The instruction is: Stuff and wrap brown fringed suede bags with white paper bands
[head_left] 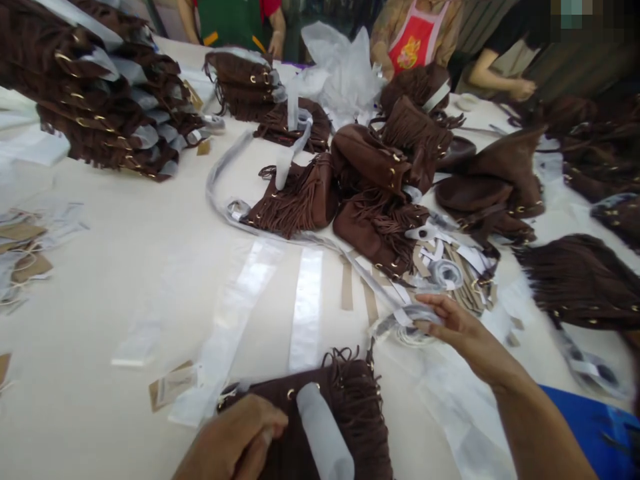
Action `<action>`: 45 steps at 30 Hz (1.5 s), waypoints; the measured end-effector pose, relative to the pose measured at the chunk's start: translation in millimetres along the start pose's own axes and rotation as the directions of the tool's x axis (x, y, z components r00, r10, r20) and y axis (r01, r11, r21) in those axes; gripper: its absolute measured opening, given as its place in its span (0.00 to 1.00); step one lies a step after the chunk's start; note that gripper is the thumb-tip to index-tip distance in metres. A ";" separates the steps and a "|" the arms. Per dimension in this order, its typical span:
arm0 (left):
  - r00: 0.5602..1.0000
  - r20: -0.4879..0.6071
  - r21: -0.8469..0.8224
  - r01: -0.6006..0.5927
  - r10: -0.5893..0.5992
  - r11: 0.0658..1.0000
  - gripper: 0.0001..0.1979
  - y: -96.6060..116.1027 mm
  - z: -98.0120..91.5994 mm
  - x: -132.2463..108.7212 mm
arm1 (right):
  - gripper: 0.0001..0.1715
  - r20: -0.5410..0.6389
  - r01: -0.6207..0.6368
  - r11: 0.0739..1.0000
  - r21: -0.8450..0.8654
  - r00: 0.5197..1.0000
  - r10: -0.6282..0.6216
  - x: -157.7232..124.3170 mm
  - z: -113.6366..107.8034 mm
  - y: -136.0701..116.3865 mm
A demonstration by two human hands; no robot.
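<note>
My left hand is curled into a loose fist and presses down on a brown fringed suede bag at the table's near edge. A strip of white wrapping lies across that bag beside the hand. My right hand reaches forward with its fingers closed on a coiled bag strap wrapped in clear plastic. That strap runs back in a long loop to another fringed bag in the middle of the table.
A tall stack of wrapped brown bags sits at the far left. Several loose bags lie across the middle and right. Clear plastic strips and card tags lie on the cream table. Other people in aprons stand along the far side.
</note>
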State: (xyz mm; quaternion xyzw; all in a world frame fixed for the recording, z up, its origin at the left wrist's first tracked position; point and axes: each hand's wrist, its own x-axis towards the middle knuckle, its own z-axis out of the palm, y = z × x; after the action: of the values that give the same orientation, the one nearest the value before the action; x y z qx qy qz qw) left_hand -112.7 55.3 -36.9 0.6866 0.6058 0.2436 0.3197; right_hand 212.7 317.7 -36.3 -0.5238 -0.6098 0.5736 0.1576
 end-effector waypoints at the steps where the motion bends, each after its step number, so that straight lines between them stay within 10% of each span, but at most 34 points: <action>1: 0.998 -0.032 0.020 0.063 -0.062 0.998 0.14 4.3 -7.7 14.1 | 0.33 -0.009 -0.005 1.000 0.011 1.000 0.005 2.8 1.5 1.4; 7: 0.980 0.155 0.346 0.068 -0.128 0.936 0.24 22.4 5.7 97.3 | 0.29 -0.072 -0.010 1.000 -0.008 0.997 0.009 12.2 9.1 4.3; 13: 0.946 0.270 0.340 0.078 -0.177 0.937 0.32 29.7 29.2 127.8 | 0.26 -0.017 0.014 1.000 -0.008 1.000 -0.014 14.8 13.0 0.4; 19: 0.973 0.224 0.063 0.044 -0.057 0.997 0.09 26.5 40.2 123.6 | 0.24 -0.018 0.050 0.999 0.008 0.999 -0.050 15.9 18.5 -0.9; 24: 0.979 0.179 -0.094 -0.084 0.100 0.992 0.13 32.3 42.7 114.3 | 0.26 -0.046 0.067 0.998 -0.004 0.997 -0.067 21.1 24.6 -1.5; 30: 0.898 0.266 0.057 -0.377 0.350 0.924 0.30 44.3 50.0 104.4 | 0.26 -0.051 0.044 0.999 0.027 0.998 -0.042 32.7 31.3 -0.6; 36: 0.872 0.138 0.197 -0.489 0.470 0.850 0.11 52.0 92.2 92.1 | 0.26 0.014 0.056 0.998 0.014 0.998 -0.056 37.9 43.6 -14.4; 40: 0.815 0.058 0.152 -0.578 0.577 0.802 0.09 50.5 80.5 91.6 | 0.26 0.123 0.077 0.994 0.078 0.989 -0.086 34.1 49.9 -28.3; 45: 0.982 -0.007 0.202 -0.181 0.186 0.963 0.15 33.5 29.1 85.9 | 0.26 0.267 0.094 0.992 0.081 0.957 -0.112 30.6 46.9 -35.4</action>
State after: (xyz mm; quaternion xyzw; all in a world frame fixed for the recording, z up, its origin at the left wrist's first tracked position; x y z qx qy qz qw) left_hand -56.4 133.9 -36.6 0.7653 0.5650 0.2190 0.2172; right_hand 147.0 325.1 -31.9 -0.4023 -0.6322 0.6513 0.1201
